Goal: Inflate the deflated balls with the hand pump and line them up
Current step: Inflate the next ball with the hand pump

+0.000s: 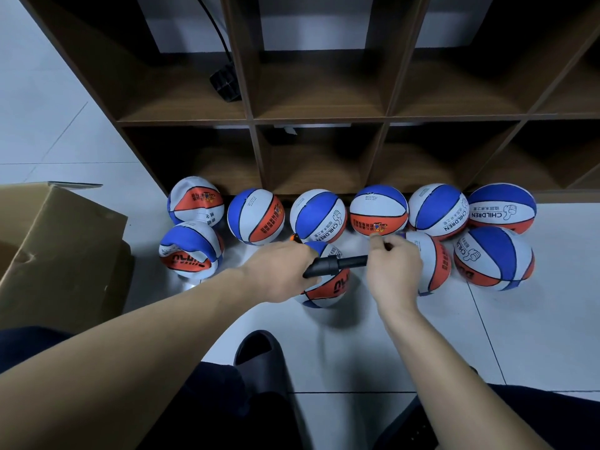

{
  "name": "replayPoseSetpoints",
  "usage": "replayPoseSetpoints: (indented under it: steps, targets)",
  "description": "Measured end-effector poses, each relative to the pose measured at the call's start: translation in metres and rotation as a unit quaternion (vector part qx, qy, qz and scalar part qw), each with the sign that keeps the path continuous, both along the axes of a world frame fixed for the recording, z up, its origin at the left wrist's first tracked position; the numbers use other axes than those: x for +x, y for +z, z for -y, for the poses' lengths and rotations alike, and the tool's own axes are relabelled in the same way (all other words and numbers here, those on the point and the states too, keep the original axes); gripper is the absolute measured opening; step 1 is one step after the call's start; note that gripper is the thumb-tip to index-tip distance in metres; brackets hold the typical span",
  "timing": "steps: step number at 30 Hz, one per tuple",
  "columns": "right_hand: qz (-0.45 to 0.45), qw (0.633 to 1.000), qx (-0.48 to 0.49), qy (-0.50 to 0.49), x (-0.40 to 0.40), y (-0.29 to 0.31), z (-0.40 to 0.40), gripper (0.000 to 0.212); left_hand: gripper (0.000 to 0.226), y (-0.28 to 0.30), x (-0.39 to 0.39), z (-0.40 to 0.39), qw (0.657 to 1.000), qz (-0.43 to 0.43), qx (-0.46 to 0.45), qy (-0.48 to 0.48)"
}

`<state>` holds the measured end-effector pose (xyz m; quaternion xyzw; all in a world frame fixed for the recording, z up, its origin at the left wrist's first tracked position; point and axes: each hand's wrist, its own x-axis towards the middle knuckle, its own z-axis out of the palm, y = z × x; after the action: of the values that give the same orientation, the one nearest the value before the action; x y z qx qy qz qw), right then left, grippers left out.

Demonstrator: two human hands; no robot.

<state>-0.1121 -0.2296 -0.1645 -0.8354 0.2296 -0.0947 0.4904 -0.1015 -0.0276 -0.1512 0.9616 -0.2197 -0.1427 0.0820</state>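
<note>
On the pale tiled floor (535, 336) in front of a dark wooden cubby shelf (253, 118), the left hand (279, 271) curls round the handle end of a black hand pump (337, 265), which lies level between the two hands. The right hand (394, 264) grips the pump's other end, thumb and forefinger pinching something small at its tip; what it is cannot be told. Directly under the pump sits a blue, white and orange ball (324, 287), partly hidden by the left hand. A second ball (433, 261) lies just beside the right hand, behind it.

Along the shelf's foot runs a row of six balls; the rightmost (501, 207) reads "CHILDREN" beside a thumbs-up mark, as does its neighbour (438, 206). Other printing is too small to read. At the left, a dented ball (191, 250) is caved in on top, and the one behind it (194, 199) looks creased.

A cardboard box (58, 251) stands open at the left. A black slipper (259, 362) and dark trouser legs fill the bottom edge. A black cable and plug (225, 82) rest in an upper cubby.
</note>
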Motion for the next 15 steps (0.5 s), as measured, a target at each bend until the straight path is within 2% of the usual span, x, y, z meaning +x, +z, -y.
replayPoseSetpoints:
  steps: [7, 15]
  targets:
    - [-0.029, 0.998, -0.002, 0.061, -0.015, -0.001, -0.028, 0.044, 0.024, -0.003, 0.001, 0.003, 1.0, 0.002, 0.003, -0.02]
    - [-0.066, 0.992, 0.068, 0.084, -0.012, -0.007, -0.032, 0.042, 0.023, -0.003, 0.003, 0.002, 0.999, -0.013, 0.008, -0.033]
